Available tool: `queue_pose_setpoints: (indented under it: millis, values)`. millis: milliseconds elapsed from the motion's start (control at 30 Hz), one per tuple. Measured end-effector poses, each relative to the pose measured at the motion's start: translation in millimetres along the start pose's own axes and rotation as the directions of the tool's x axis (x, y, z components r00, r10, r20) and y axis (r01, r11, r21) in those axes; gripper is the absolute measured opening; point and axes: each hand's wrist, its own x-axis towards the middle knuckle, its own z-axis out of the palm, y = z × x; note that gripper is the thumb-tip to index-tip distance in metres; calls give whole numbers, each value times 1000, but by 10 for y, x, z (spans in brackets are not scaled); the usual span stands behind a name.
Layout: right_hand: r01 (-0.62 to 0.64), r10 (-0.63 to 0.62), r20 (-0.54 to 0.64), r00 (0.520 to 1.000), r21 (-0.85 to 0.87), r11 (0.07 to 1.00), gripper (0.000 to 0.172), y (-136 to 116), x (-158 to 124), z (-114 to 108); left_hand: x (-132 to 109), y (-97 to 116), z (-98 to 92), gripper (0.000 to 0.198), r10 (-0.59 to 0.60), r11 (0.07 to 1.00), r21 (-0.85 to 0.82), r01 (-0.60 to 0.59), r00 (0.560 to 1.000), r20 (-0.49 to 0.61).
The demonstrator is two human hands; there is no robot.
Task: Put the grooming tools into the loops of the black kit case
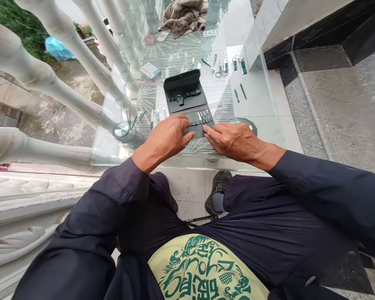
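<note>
The black tool case (187,102) lies open on the glass table (259,104), near the person's edge. A few slim tools (203,116) already sit in its lower loops; scissors and clippers (223,66) at one o'clock remain loose. The left hand (165,139) and right hand (233,139) rest on the case's near flap, fingers loosely curled, gripping nothing visible. Open glass lies at three o'clock; the balustrade (90,66) crowds nine o'clock.
</note>
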Motion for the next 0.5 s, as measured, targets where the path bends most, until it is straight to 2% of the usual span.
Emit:
queue_pose_setpoints:
  millis: [33, 100, 200, 267, 333, 400, 500]
  values:
    - [0, 0, -12, 1000, -10, 1000, 37, 1, 10, -40, 22, -60, -69, 19, -42, 999, -27, 40, 996, -80]
    - [-23, 22, -35, 999, -18, 1000, 35, 14, 27, -119, 60, -240, -224, 21, -161, 986, -72, 148, 957, -241]
    - [-95, 96, -51, 994, 17, 995, 35, 50, 37, -197, 78, -585, -409, 17, -374, 926, -89, 367, 860, -346]
    - [-138, 140, -54, 989, 53, 989, 36, 73, 33, -213, 73, -778, -450, 13, -487, 870, -92, 485, 813, -319]
    - [-156, 160, -50, 986, 69, 985, 37, 87, 26, -211, 73, -888, -426, 9, -547, 833, -69, 549, 799, -250]
    - [-156, 159, -46, 986, 72, 985, 37, 91, 18, -205, 88, -912, -364, 6, -566, 821, -48, 568, 802, -189]
    - [-145, 149, -42, 988, 78, 986, 37, 88, 11, -204, 141, -851, -250, 8, -534, 845, -52, 532, 834, -137]
